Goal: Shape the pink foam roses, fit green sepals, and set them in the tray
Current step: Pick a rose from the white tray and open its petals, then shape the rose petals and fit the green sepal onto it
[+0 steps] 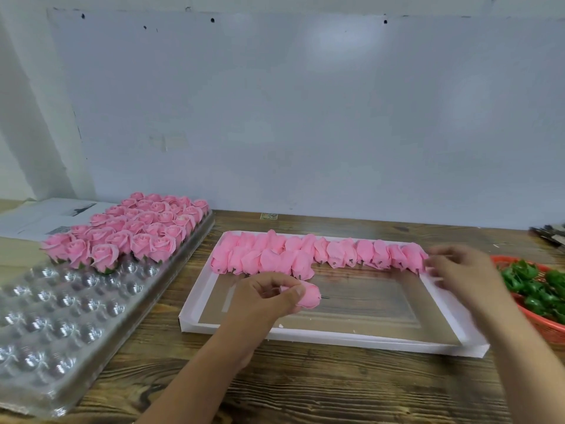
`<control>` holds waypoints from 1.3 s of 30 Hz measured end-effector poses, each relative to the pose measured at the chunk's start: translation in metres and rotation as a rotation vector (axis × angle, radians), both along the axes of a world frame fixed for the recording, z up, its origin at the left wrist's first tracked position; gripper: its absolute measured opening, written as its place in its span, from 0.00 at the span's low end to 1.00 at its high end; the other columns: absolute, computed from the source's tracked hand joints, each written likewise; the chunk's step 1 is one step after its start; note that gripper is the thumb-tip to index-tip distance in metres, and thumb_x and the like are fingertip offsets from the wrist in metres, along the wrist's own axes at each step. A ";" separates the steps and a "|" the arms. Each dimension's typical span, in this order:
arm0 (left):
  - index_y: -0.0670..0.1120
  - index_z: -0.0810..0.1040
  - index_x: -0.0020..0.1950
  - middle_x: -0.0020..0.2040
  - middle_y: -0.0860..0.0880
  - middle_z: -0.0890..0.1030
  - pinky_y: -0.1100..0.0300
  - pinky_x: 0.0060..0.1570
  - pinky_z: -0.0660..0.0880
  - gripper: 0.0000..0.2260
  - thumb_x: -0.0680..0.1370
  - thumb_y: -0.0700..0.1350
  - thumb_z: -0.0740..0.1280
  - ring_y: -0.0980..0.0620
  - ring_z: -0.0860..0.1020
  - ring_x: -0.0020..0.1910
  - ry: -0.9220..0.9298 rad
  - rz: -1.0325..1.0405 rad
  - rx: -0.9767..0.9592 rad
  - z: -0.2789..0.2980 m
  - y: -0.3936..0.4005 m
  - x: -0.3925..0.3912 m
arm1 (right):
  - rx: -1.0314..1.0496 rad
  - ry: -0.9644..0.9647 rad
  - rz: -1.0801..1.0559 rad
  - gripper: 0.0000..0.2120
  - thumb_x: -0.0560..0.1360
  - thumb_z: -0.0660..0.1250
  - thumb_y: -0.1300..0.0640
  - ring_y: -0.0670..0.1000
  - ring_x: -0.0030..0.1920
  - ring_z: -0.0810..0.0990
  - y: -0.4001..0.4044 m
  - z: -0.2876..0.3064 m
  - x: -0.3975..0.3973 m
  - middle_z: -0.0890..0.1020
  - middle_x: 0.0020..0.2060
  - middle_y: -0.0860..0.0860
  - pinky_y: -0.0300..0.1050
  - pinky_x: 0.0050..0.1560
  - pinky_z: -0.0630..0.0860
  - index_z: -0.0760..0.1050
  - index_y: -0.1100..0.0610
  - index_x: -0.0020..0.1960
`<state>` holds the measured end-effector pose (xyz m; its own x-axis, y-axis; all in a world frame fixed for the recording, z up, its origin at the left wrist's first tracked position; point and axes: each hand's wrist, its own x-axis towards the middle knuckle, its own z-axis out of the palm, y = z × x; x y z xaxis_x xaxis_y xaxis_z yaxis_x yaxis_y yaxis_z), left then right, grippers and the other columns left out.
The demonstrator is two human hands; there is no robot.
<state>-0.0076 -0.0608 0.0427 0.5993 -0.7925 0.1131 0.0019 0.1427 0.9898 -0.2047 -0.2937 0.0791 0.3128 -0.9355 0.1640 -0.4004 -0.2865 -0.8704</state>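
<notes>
We see the left hand (269,296) pinching a pink rose (309,296) over the white box (351,333), w/ the right hand (455,270) blurred, fingers loose, near the rose row (318,255) and the sepals (533,284).

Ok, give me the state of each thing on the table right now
Left hand: holds one pink rosebud.
Right hand: blurred, holding nothing.
Clear tray: far part filled with finished roses.
White box: unshaped buds along far edge.
Red basket: holds green sepals.

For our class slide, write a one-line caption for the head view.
Left hand holds a pink rose bud over the white box; finished roses fill the clear tray.
</notes>
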 end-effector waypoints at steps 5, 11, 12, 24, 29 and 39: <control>0.50 0.87 0.43 0.44 0.47 0.86 0.60 0.46 0.81 0.01 0.73 0.44 0.75 0.52 0.83 0.45 -0.001 -0.002 0.009 -0.002 -0.001 0.001 | -0.088 0.504 -0.238 0.07 0.73 0.66 0.57 0.61 0.40 0.82 -0.088 -0.015 -0.060 0.82 0.35 0.58 0.54 0.41 0.80 0.79 0.58 0.39; 0.50 0.87 0.43 0.46 0.47 0.86 0.59 0.48 0.81 0.03 0.74 0.42 0.75 0.50 0.84 0.48 0.002 0.000 0.027 -0.004 -0.002 0.001 | 0.097 0.746 -0.124 0.09 0.73 0.74 0.55 0.57 0.42 0.78 -0.127 -0.034 -0.083 0.81 0.36 0.53 0.49 0.47 0.75 0.83 0.57 0.35; 0.50 0.87 0.43 0.46 0.47 0.86 0.60 0.48 0.81 0.03 0.74 0.42 0.75 0.51 0.84 0.48 0.004 0.001 0.031 -0.004 -0.002 0.001 | 0.104 0.742 -0.119 0.09 0.73 0.74 0.56 0.57 0.43 0.77 -0.131 -0.035 -0.085 0.81 0.37 0.54 0.49 0.49 0.75 0.83 0.57 0.35; 0.49 0.87 0.44 0.47 0.46 0.86 0.61 0.47 0.80 0.03 0.72 0.45 0.76 0.52 0.84 0.47 0.030 -0.018 0.043 -0.005 -0.003 0.001 | -0.012 0.894 -0.167 0.10 0.73 0.69 0.62 0.56 0.40 0.78 -0.150 -0.042 -0.087 0.82 0.38 0.58 0.47 0.43 0.73 0.84 0.58 0.35; 0.48 0.87 0.45 0.47 0.46 0.86 0.61 0.47 0.80 0.08 0.68 0.49 0.76 0.52 0.84 0.48 0.034 -0.024 0.026 -0.006 -0.003 0.002 | -0.029 0.922 -0.135 0.12 0.75 0.68 0.61 0.58 0.46 0.78 -0.147 -0.039 -0.086 0.81 0.42 0.56 0.47 0.51 0.75 0.83 0.51 0.36; 0.50 0.87 0.45 0.48 0.47 0.86 0.58 0.50 0.81 0.02 0.73 0.45 0.75 0.50 0.84 0.50 0.023 -0.023 0.052 -0.006 -0.002 0.002 | 0.146 0.536 -0.255 0.11 0.77 0.67 0.58 0.63 0.43 0.80 -0.186 -0.041 -0.082 0.82 0.41 0.63 0.57 0.51 0.79 0.80 0.67 0.46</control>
<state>-0.0052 -0.0629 0.0365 0.5829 -0.8105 0.0577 0.0277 0.0908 0.9955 -0.2868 -0.4799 0.0382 0.0799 -0.9927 -0.0901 -0.8339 -0.0170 -0.5517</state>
